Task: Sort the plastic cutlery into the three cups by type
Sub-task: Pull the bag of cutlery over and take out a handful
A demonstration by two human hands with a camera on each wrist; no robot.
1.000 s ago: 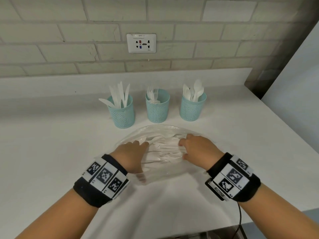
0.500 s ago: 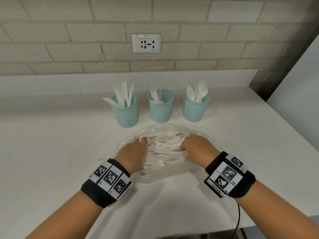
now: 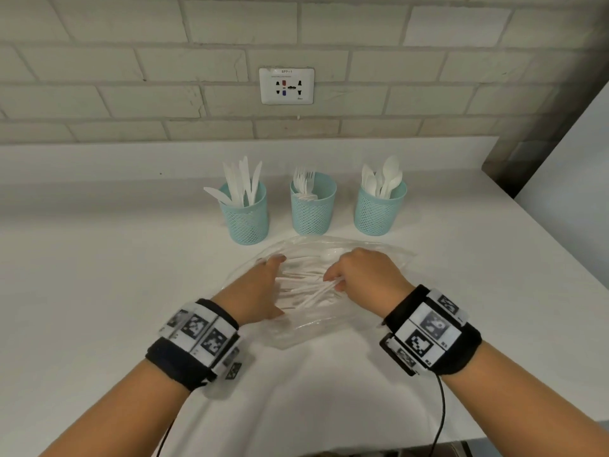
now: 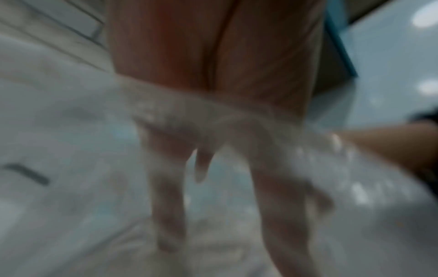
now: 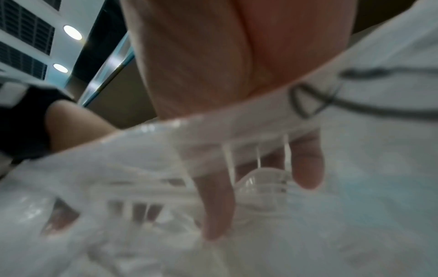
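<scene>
Nearest me, both hands are down in the clear plastic bag (image 3: 346, 321) on the white counter (image 3: 99, 291). The left hand (image 3: 260, 291) lies flat with fingers straight, pinning the bag. The right hand (image 3: 359, 275) has its fingers curled around a few pieces of the loose cutlery (image 3: 306, 291); which type, I can't tell. So it's the picking step. Next comes lifting them clear of the bag and reading the type. Beyond wait the knife cup (image 3: 245, 216), fork cup (image 3: 313, 206) and spoon cup (image 3: 379, 209), each partly filled.
</scene>
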